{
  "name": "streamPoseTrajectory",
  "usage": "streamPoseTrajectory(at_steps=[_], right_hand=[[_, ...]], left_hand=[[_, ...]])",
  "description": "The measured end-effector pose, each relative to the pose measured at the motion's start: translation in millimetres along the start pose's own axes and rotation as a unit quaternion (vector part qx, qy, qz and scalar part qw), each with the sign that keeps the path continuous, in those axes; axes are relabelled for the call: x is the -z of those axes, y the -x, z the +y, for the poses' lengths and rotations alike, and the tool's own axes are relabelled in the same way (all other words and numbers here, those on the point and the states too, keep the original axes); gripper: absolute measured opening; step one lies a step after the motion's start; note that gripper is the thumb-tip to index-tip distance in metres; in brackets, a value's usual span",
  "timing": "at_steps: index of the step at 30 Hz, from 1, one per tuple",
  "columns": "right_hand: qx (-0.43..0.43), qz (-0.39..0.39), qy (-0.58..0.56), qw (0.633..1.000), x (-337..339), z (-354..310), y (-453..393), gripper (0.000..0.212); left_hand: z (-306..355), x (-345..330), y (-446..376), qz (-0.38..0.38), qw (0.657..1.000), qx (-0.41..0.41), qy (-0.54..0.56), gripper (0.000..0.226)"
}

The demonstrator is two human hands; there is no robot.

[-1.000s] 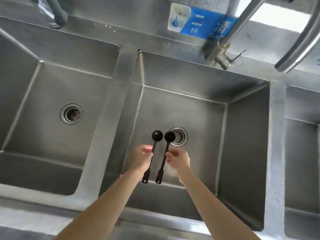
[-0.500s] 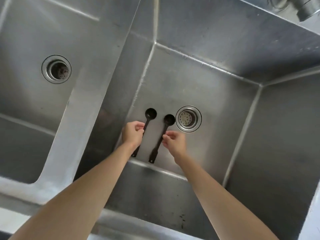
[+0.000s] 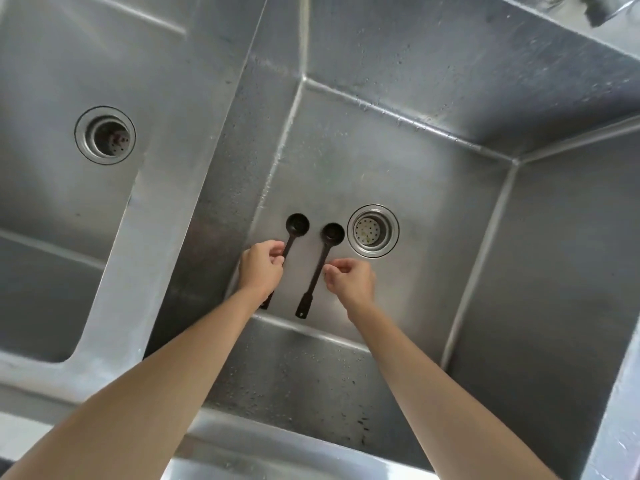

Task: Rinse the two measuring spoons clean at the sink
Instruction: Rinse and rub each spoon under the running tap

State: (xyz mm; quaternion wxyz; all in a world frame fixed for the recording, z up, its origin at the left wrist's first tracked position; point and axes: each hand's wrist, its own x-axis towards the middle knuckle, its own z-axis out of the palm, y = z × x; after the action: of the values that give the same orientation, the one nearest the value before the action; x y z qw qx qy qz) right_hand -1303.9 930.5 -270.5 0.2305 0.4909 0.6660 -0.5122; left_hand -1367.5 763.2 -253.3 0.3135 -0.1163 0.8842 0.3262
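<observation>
Compared with the view half a second earlier, both spoons sit a little farther apart from the hands' grips: the right hand now appears to have let go of its handle, while the bowls lie in much the same place beside the drain.

Sink basin (image 3: 398, 161): stainless steel, filling the centre and right of the frame, walls beaded with droplets. A second basin (image 3: 52, 202) occupies the left of the frame, separated by a raised divider (image 3: 180, 188). No running water is visible.

Drain strainer (image 3: 373, 231): centre of the frame, just right of the spoon bowls.

Left hand (image 3: 260, 268): fingers curled, pinching the handle of the left measuring spoon (image 3: 294, 230) near mid-length. The spoon's lower handle passes behind the hand.

Right hand (image 3: 349, 277): fingers loosely curled, thumb and forefinger close together just right of the right measuring spoon (image 3: 320, 265). Contact with the handle cannot be confirmed; a narrow gap seems to show.

Governing relation: both spoons lie near the basin floor with long axes almost parallel, running from bowls at upper centre to handle ends at lower centre, tilted slightly leftward toward the bottom. Bowls face up. The right spoon's handle lies immediately left of the right hand's fingertips, so that hand is the nearer for any re-grip; a short leftward reach across the handle's axis should suffice.
</observation>
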Motion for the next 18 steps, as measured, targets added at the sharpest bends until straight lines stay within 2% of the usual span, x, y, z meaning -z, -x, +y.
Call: streamPoseTrajectory(at_steps=[4,8,14,18], right_hand=[[0.024,0.02,-0.034,0.999,37.4,-25.9,25.5,0.009],[0.056,0.046,-0.064,0.995,85.4,-63.3,52.2,0.01],[0.134,0.11,-0.13,0.976,165.8,-128.1,84.5,0.001],[0.198,0.147,-0.158,0.956,219.7,-175.9,94.8,0.015]], left_hand=[[21.4,16.2,16.9,0.007,0.995,-0.087,-0.052,0.04],[71.9,36.2,37.0,0.003,0.981,-0.189,-0.034,0.045],[186.1,71.7,57.2,-0.001,0.956,-0.29,0.048,0.055],[279.1,95.8,58.9,0.018,0.931,-0.352,0.097,0.057]])
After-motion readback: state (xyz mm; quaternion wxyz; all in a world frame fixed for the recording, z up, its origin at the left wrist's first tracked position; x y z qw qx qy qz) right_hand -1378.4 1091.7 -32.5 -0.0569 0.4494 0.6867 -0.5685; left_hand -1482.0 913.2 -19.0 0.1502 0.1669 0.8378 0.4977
